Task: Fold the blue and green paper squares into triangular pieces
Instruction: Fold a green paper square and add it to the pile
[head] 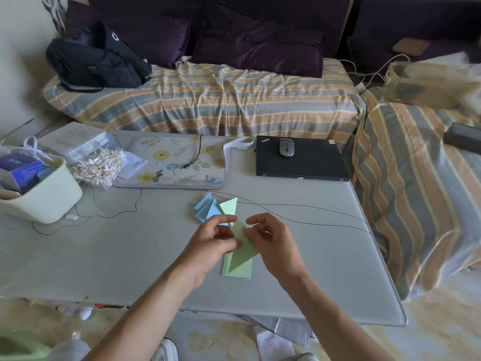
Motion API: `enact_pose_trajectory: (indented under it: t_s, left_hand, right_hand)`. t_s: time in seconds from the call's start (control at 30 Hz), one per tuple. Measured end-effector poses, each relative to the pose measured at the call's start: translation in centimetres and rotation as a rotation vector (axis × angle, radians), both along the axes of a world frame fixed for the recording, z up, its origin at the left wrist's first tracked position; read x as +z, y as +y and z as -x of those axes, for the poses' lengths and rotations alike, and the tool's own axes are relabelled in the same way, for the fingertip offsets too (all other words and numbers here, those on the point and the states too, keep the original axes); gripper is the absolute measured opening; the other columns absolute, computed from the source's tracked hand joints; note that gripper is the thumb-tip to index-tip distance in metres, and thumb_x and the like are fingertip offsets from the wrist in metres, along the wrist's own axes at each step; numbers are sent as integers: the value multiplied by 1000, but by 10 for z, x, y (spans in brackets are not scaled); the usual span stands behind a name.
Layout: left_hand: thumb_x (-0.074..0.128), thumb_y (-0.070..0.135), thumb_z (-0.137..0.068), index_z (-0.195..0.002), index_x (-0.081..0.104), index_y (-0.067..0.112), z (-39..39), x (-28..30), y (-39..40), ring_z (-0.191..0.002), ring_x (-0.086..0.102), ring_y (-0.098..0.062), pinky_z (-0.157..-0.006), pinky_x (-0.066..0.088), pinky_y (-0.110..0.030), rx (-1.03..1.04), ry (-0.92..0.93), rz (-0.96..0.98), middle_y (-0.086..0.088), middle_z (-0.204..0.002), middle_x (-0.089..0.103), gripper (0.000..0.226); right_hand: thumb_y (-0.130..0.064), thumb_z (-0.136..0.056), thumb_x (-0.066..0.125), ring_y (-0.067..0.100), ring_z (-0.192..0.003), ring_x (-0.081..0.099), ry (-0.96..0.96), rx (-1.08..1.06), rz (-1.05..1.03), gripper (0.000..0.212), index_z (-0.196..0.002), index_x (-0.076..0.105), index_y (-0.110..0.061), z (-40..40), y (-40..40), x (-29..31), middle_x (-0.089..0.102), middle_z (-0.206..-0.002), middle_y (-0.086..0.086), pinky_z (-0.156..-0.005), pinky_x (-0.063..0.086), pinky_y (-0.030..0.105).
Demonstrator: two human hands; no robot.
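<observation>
Green paper triangle (pixel 243 254) points toward me, long axis running away; my left hand (pixel 212 242) and right hand (pixel 273 239) both pinch its far end above the tabletop (pixel 130 256)

My left hand (pixel 212 239) and right hand (pixel 270 238) meet close together, forearms angled inward, fingers (pixel 226 218) curled in a pinch.

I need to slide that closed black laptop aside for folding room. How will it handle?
The closed black laptop looks rigid and flat, so it should slide without tipping. The grey mouse resting on its lid may slip off.
</observation>
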State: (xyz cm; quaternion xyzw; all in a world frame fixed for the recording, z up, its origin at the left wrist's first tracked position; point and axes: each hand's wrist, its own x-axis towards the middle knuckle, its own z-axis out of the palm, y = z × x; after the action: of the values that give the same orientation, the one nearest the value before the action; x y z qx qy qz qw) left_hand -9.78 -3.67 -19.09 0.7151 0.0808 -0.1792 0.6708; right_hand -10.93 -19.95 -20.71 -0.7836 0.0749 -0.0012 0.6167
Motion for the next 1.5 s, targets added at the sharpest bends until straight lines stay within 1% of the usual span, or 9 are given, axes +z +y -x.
enact_pose_trajectory:
  t_s: [0.17,0.4,0.57,0.7,0.8,0.97,1.13,1.3,1.5]
  left_hand:
    - [65,-13,-85,-105,70,14,2,3,-2,-72,61,-6,-71,51,-13,-9,-82,-39,4,-82,62,34]
    - [68,-1,-83,-99,79,29,3,4,-1,-90,70,-16,-86,57,-25,-57,-157,-123,4,-103,75,36]
    - [66,-5,-85,-94,76,25,4,4,-2,-83,67,-6,-82,57,-24,-32,-202,-143,9,-96,76,33]
    - [83,14,-83,-97,73,23,3,1,-3,-91,71,-11,-83,58,-26,-33,-207,-92,7,-96,76,19]
    - [87,16,-80,-88,66,17,3,-1,-4,-73,64,-7,-70,51,-18,28,-234,-112,14,-77,69,23]
    - [86,17,-79,-81,56,17,2,-6,-2,-62,53,-7,-63,45,-26,85,-292,-215,15,-65,58,30]
    - [82,16,-82,-79,63,21,0,-6,-1,-65,57,-9,-65,47,-28,32,-297,-248,5,-72,67,20]
    - [80,23,-86,-83,70,28,1,-6,0,-73,64,-4,-65,44,-17,57,-293,-304,9,-84,74,11]
    - [83,24,-82,-77,74,29,1,-4,1,-76,63,-3,-64,42,-11,55,-472,-543,26,-80,71,12]
  right_hand:
    - [-10,-91,68,8,-67,59,0,-10,15,15,-83,66,-23,1,-1,0,68,-75,-13,-63,47,21]
    - [-28,-97,64,5,-70,64,28,6,-33,17,-86,68,-16,3,1,5,72,-77,-10,-66,51,22]
    - [-31,-92,74,8,-73,68,35,46,-62,17,-89,69,-16,2,2,7,73,-82,-5,-68,53,26]
    - [-29,-96,70,5,-69,63,15,56,-129,19,-91,69,-10,3,4,12,71,-72,-9,-66,49,21]
    - [-28,-98,68,1,-64,57,18,66,-151,19,-90,69,-11,4,3,13,68,-67,-13,-65,43,20]
    - [-30,-96,69,9,-77,63,28,125,-110,13,-89,72,-20,5,5,13,75,-87,1,-73,47,29]
    - [-22,-93,67,15,-79,67,27,119,-5,12,-83,73,-23,5,4,10,75,-84,-6,-77,53,38]
    - [-21,-93,62,18,-74,69,10,70,112,16,-79,70,-23,3,0,5,72,-75,-6,-76,60,45]
    - [-17,-94,61,9,-67,64,-12,70,158,17,-79,69,-21,4,2,4,71,-74,-8,-66,53,29]
